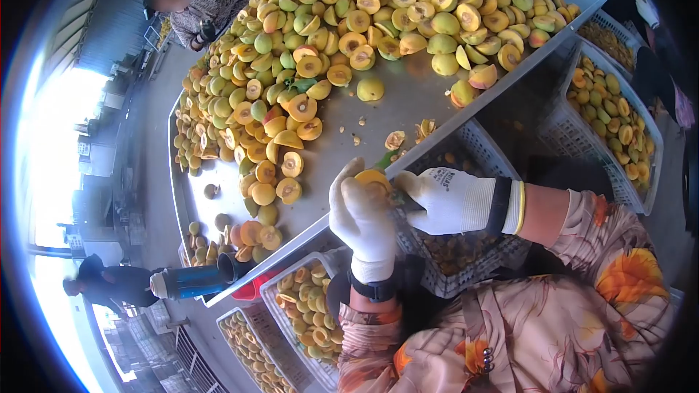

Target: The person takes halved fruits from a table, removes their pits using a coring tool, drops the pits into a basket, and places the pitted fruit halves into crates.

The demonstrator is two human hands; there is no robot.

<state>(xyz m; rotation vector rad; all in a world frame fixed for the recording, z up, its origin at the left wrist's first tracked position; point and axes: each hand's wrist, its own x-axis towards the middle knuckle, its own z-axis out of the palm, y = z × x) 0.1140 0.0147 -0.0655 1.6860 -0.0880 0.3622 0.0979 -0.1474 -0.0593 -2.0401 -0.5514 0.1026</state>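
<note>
My left hand (362, 215), in a white glove, is closed around a yellow peach half (373, 177) near the table edge, its cut face partly showing. My right hand (450, 201), also gloved in white, is curled close against the fruit. Its fingertips hide whatever they hold, and I cannot make out a tool. Ahead lies a metal table (331, 149) with a large heap of halved peaches (349, 29), several with the pit in the cut face. Small scraps (395, 140) and a green leaf (304, 84) lie on it.
Below my hands stands a grey crate (486, 147) with dark scraps. Crates of peach halves stand at the right (568, 120) and lower left (275, 298). A blue cylinder (191, 283) is by the left table corner. Other people (207, 4) are at the upper left, lower left and right.
</note>
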